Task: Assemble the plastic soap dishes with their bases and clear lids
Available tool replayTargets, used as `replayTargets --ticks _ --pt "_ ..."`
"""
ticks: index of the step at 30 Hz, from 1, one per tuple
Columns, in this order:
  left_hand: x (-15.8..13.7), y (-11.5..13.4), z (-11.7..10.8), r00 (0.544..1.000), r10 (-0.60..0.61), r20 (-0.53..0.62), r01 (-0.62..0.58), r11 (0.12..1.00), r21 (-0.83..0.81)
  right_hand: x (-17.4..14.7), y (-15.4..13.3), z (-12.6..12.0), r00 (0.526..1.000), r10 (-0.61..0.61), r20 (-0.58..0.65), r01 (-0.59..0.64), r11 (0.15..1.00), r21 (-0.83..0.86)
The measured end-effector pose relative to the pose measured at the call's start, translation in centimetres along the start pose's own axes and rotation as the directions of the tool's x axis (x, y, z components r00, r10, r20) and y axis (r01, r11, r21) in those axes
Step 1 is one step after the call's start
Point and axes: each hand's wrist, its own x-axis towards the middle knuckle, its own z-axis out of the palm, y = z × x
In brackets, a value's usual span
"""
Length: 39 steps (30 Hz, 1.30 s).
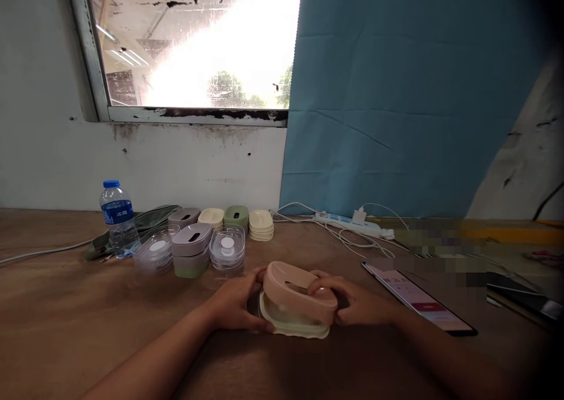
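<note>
1. Pink slotted cover: it is between the two hands near the front middle of the counter, askew above a cream base. A pale, cloudy part shows between them; whether the cover is seated cannot be told.
2. The left hand curls round the left end, thumb low against the cream base and the other fingers partly hidden at the far side. It is grasping the base, probably to steady it against the counter.
3. The right hand grasps the cover's right end, a finger over the top beside the slot and the thumb low; this grip likely lets it control the cover's angle.
4. Behind stand a mauve box with a green bottom, a green box, a cream stack and a clear stack; grouping by kind probably makes single pieces easy to pick out.
5. The water bottle has a blue label with white characters, apparently 冰露. The phone, just right of the right hand, has a lit screen whose writing is too blurred to read. No lettering can be made out on the cover.
</note>
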Motion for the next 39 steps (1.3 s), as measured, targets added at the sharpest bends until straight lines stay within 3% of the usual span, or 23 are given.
replayTargets --ticks 7,13,17,21,25,39 --pt "-0.2 -0.4 0.0 1.000 -0.021 0.018 0.021 1.000 0.016 0.3 -0.3 1.0 0.999 -0.006 0.031 0.005 1.000 0.020" --pt "-0.2 0.0 -0.3 0.996 0.087 0.009 -0.088 0.994 0.058 0.3 -0.3 1.2 0.999 -0.025 0.040 0.025 1.000 0.004" --pt "-0.2 0.1 -0.4 0.997 0.081 0.010 -0.082 0.986 0.147 0.1 -0.2 1.4 0.999 0.028 0.046 -0.031 0.998 0.063" --pt "-0.2 -0.1 -0.4 0.995 0.103 0.005 -0.102 0.976 0.193 0.1 0.0 1.9 0.997 -0.032 0.071 0.024 0.994 0.105" --pt "-0.3 -0.1 -0.6 0.990 0.138 0.010 -0.137 0.970 0.200 0.2 -0.1 2.2 0.996 -0.069 0.060 0.065 0.996 0.064" --pt "-0.1 0.2 -0.7 0.978 0.205 0.023 -0.204 0.946 0.251 0.1 -0.8 2.3 0.995 0.027 0.099 -0.021 0.998 -0.064"
